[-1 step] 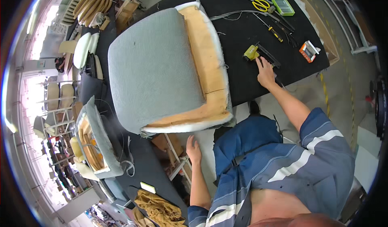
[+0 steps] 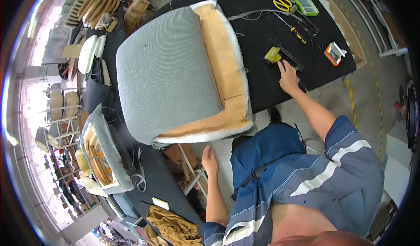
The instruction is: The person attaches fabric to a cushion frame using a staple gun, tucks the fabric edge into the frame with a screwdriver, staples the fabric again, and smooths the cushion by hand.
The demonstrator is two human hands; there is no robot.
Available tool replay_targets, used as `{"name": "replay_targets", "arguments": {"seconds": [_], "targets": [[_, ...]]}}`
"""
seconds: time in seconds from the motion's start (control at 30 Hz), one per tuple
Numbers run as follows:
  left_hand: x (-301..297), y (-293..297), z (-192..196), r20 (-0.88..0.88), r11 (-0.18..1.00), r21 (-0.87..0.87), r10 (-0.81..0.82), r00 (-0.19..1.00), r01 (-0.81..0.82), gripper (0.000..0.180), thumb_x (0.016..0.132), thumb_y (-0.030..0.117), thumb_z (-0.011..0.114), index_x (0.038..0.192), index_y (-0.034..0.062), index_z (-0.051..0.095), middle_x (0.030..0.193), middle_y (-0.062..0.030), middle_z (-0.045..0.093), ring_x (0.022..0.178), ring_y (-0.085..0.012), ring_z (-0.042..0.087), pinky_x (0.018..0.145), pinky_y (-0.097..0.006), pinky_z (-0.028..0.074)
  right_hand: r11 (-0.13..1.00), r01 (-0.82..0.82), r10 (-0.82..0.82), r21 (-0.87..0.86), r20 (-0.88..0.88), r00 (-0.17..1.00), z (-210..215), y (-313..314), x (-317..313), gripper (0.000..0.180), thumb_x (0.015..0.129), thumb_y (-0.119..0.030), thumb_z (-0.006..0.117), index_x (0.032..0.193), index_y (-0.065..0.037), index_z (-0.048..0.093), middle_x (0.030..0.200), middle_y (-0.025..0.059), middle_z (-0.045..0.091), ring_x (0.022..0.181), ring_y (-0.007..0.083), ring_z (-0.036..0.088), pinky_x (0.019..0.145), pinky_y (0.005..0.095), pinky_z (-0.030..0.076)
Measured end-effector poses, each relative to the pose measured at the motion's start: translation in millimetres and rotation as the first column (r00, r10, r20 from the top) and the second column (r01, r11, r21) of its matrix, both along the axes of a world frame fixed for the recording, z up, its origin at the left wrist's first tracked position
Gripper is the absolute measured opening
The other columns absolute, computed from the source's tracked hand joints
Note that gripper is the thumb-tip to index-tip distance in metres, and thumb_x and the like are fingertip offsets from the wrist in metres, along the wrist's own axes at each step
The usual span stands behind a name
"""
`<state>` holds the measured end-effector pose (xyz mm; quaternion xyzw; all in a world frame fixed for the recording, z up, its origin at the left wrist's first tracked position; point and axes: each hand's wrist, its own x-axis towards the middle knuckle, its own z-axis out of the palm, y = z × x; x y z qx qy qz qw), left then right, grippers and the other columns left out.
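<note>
My right hand [image 2: 288, 76] reaches forward over the black table [image 2: 262, 88]. Its fingers lie flat on the near end of a black and yellow hand tool [image 2: 280, 54] without closing round it. My left hand [image 2: 209, 157] hangs at my side below the table's edge, holding nothing, with its fingers loosely apart. A large seat cushion [image 2: 168, 71] lies on the table to the left of the tool. It has a grey fabric cover over its top, and bare yellow foam [image 2: 221, 57] shows along its right and near sides.
Yellow-handled scissors [image 2: 282, 2], a screwdriver [image 2: 297, 35], a green box [image 2: 306, 5] and a small orange and white box [image 2: 334, 53] lie at the table's far end. Another grey cushion with a wooden frame [image 2: 103, 154] is at the left, and yellow cloth [image 2: 173, 226] near the bottom.
</note>
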<state>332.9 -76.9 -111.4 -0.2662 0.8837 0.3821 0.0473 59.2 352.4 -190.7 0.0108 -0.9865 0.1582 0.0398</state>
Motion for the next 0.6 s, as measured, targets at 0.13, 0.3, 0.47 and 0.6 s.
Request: {"name": "replay_targets", "arguments": {"seconds": [0.13, 0.3, 0.47, 0.6], "targets": [[-37.9, -7.4, 43.2, -0.065, 0.982, 0.185, -0.016, 0.998, 0.027, 0.028, 0.092, -0.001, 0.050, 0.115, -0.0042, 0.066, 0.109, -0.0166, 0.071, 0.104, -0.0245, 0.067, 0.094, -0.034, 0.050, 0.996, 0.070, -0.074, 0.049, 0.079, 0.994, 1.4, -0.4, 0.2, 0.065, 0.080, 0.002, 0.055, 0.143, -0.009, 0.043, 0.149, 0.0181, 0.038, 0.139, 0.0347, 0.035, 0.113, 0.0497, 0.030], [-121.6, -4.2, 119.7, -0.507, 0.982, -0.133, -0.182, 0.842, 0.133, 0.027, 0.094, -0.002, 0.049, 0.115, -0.0048, 0.066, 0.107, -0.0173, 0.071, 0.101, -0.0258, 0.067, 0.095, -0.035, 0.049, 0.989, 0.135, -0.139, 0.057, 0.072, 0.988, 1.5, 2.9, -8.1, 0.054, 0.083, -0.002, 0.054, 0.137, -0.008, 0.050, 0.143, 0.0177, 0.045, 0.133, 0.0351, 0.043, 0.108, 0.0489, 0.035], [-241.4, -9.7, 150.6, -0.408, 0.895, -0.438, -0.279, 0.869, 0.082, 0.047, 0.104, 0.024, 0.042, 0.143, -0.0028, 0.043, 0.151, -0.0251, 0.036, 0.140, -0.0389, 0.035, 0.115, -0.045, 0.028, 0.984, 0.179, -0.177, -0.018, 0.068, 0.982, 11.5, -0.4, -14.6, 0.042, 0.085, -0.004, 0.053, 0.127, -0.007, 0.055, 0.130, 0.0161, 0.051, 0.122, 0.0350, 0.050, 0.100, 0.0488, 0.041], [-343.3, 19.8, 140.2, -0.090, 0.683, -0.703, -0.362, 0.928, 0.198, 0.057, 0.105, 0.037, 0.036, 0.153, 0.0071, 0.028, 0.160, -0.0219, 0.019, 0.147, -0.0411, 0.018, 0.116, -0.056, 0.018, 0.979, 0.118, -0.113, -0.167, 0.040, 0.993, 8.7, 11.9, -23.6, 0.038, 0.083, -0.005, 0.059, 0.120, -0.009, 0.055, 0.118, 0.0121, 0.054, 0.112, 0.0324, 0.054, 0.092, 0.0457, 0.047]]}}
